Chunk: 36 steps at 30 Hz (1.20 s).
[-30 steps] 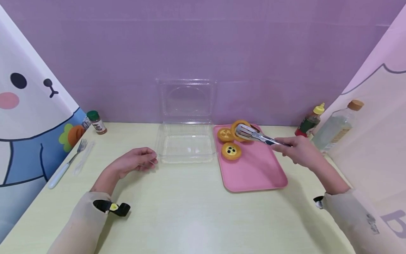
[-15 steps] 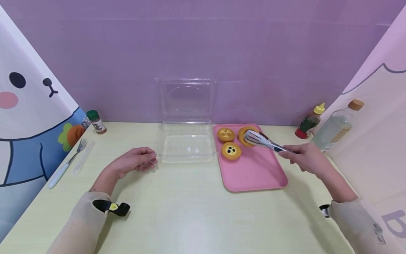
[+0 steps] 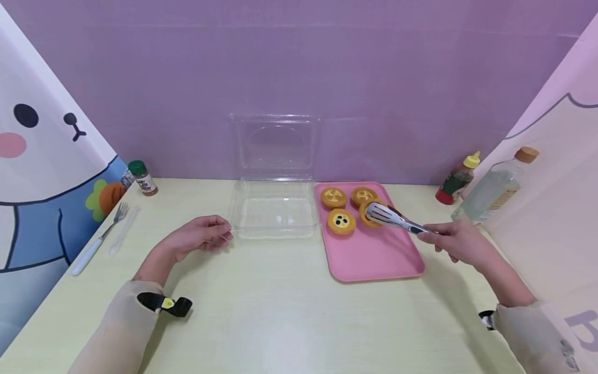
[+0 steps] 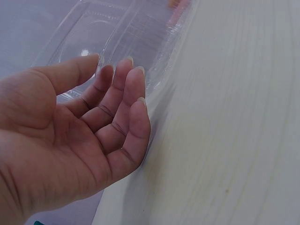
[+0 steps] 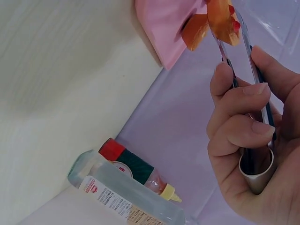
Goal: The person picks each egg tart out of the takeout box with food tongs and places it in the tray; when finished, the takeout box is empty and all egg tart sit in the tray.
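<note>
My right hand (image 3: 460, 241) grips metal tongs (image 3: 397, 219), which pinch a round golden tart (image 3: 364, 215) over the pink tray (image 3: 374, 262). Red dots show on that tart (image 5: 223, 21) in the right wrist view. Around it on the tray are a blueberry-dotted tart (image 3: 341, 222) and two tarts with a pale pattern, one at the back left (image 3: 334, 197) and one behind the tongs (image 3: 362, 195). My left hand (image 3: 198, 236) is empty, its fingers loosely curved beside the near left corner of a clear plastic box (image 3: 275, 210) with its lid (image 3: 275, 150) raised.
A sauce bottle (image 3: 457, 179) and a larger clear bottle (image 3: 495, 187) stand at the right, behind my right hand. At the left are a green-capped spice jar (image 3: 144, 178), a fork (image 3: 100, 240) and a thin clear wrapped item (image 3: 124, 230). A purple backdrop (image 3: 275, 67) closes off the back.
The right hand, with tongs and tart, has moved right and toward me, uncovering the tart at the back of the tray. The left hand has stayed in place.
</note>
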Available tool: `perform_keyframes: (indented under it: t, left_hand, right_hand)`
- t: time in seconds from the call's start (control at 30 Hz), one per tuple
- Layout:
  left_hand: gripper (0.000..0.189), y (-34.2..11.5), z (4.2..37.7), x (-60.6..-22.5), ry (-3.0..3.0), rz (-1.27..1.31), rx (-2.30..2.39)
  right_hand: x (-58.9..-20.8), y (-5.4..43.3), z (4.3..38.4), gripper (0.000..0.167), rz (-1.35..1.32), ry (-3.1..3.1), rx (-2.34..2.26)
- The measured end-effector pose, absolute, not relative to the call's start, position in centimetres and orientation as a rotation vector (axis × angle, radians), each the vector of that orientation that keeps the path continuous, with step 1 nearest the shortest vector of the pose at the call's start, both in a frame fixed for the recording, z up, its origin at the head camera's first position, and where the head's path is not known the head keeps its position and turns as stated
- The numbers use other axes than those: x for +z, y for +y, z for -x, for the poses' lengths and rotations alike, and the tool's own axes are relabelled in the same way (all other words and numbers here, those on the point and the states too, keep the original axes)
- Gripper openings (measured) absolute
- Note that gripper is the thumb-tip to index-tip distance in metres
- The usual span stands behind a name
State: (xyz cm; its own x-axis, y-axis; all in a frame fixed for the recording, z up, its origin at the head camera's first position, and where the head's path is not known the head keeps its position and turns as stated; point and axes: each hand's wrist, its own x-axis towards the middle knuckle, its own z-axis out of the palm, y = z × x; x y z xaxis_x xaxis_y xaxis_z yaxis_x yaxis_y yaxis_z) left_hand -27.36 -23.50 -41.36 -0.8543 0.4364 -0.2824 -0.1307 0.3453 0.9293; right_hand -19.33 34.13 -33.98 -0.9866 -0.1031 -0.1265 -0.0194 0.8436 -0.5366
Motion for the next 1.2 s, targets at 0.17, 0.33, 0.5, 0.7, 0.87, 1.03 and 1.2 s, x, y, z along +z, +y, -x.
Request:
perform_keyframes:
  t: [0.17,0.33,0.5,0.7,0.87,1.03,1.2]
  left_hand:
    - [0.043,-23.46,27.31,-41.26,2.127,-0.263,1.53]
    - [0.043,-23.43,27.28,-41.21,2.126,-0.263,1.529]
    - [0.043,-23.37,27.27,-41.13,2.132,-0.269,1.524]
    - [0.044,-23.38,27.33,-41.2,2.131,-0.266,1.523]
    - [0.043,-23.43,27.4,-41.3,2.132,-0.26,1.518]
    - [0.043,-23.41,27.36,-41.26,2.13,-0.258,1.52]
    - [0.044,-23.41,27.32,-41.22,2.128,-0.257,1.52]
  right_hand:
    - [-34.36,34.29,19.39,0.05,0.085,2.853,-0.839]
    - [-34.6,34.42,19.47,0.047,0.078,2.835,-0.863]
    - [-34.61,34.35,19.51,0.048,0.073,2.825,-0.861]
    - [-34.64,34.22,19.52,0.048,0.068,2.801,-0.873]
    - [-34.59,34.32,19.61,0.049,0.07,2.806,-0.853]
    - [-34.55,34.5,19.75,0.05,0.067,2.801,-0.821]
    - [-34.59,34.69,19.82,0.052,0.041,2.8,-0.805]
